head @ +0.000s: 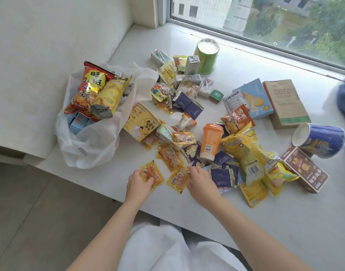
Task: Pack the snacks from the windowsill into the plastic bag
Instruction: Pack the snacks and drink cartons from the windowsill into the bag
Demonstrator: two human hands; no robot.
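Small yellow sachets point(168, 156) lie at windowsill point(285, 222) front edge, near plastic bag point(85, 147). Prob light, crinkly, slippery; best pinched by sealed edges, several at once. Left hand point(139, 184) grips one sachet point(152, 174), fingers curled. Right hand point(201, 181) pinches another sachet point(178, 178) w/ fingertips.

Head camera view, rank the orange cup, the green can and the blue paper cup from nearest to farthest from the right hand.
From the right hand:
1. Orange cup, lying just beyond the hand, mid-sill.
2. Blue paper cup, on its side far to the right.
3. Green can, upright at the back by the window.
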